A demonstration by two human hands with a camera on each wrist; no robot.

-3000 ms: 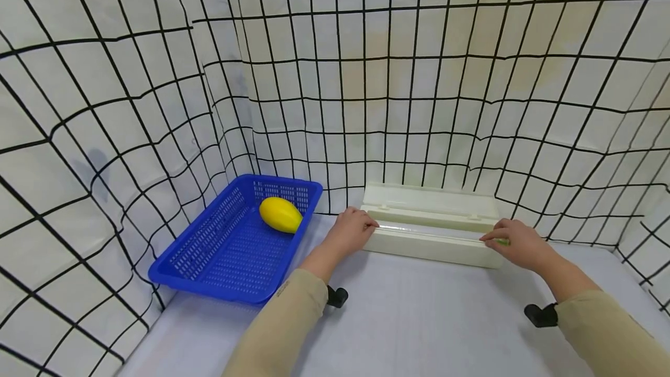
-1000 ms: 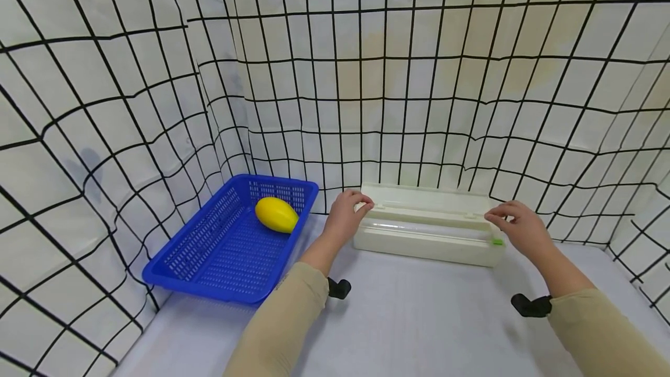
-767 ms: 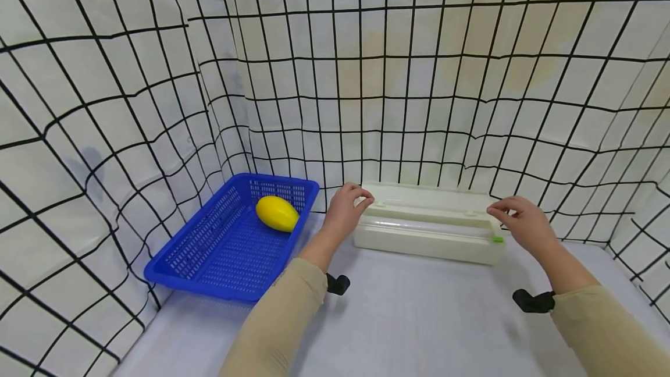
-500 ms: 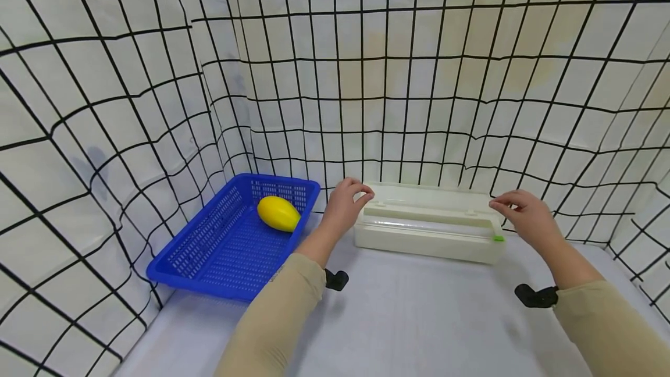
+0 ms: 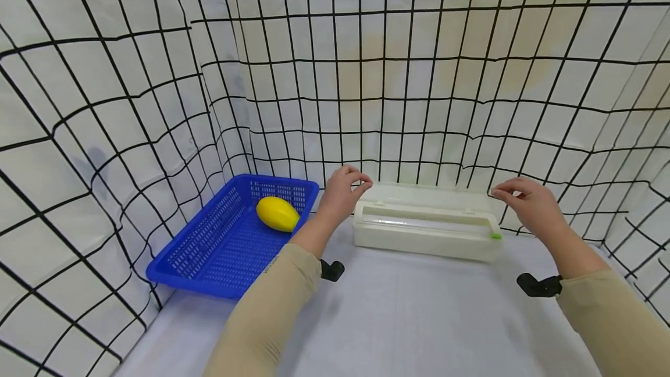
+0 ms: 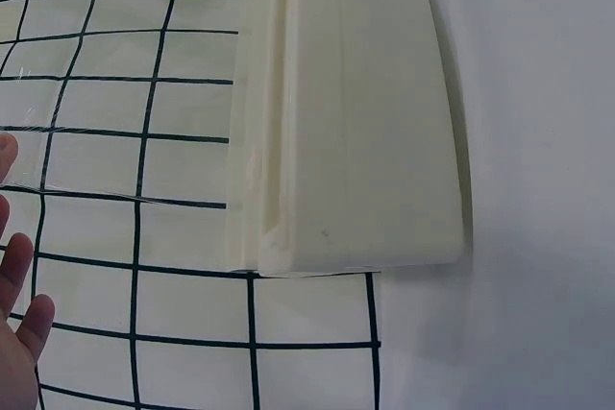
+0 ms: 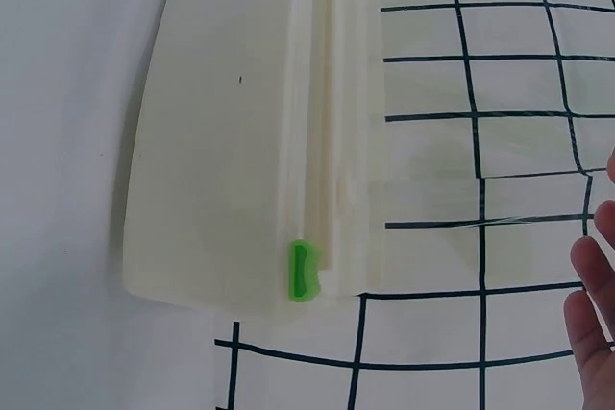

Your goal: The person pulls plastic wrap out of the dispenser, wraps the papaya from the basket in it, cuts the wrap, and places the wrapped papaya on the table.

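Cream cling-film dispenser box [image 5: 425, 230] lies lengthwise on the white tabletop [image 5: 408, 319] against the grid-patterned backdrop [image 5: 366, 74], between both hands, with clear film [image 6: 115, 160] drawn up out of it and a green slider [image 7: 304, 270] at the end by the right hand. Left hand [image 5: 342, 194] is raised over the box's left end, fingers curled with thumb and fingertips pinched together on the film's corner; right hand [image 5: 526, 205] does the same above the right end. Out past the left hand sits a blue basket [image 5: 209, 249] with a yellow mango [image 5: 277, 214] inside, apart from the box.
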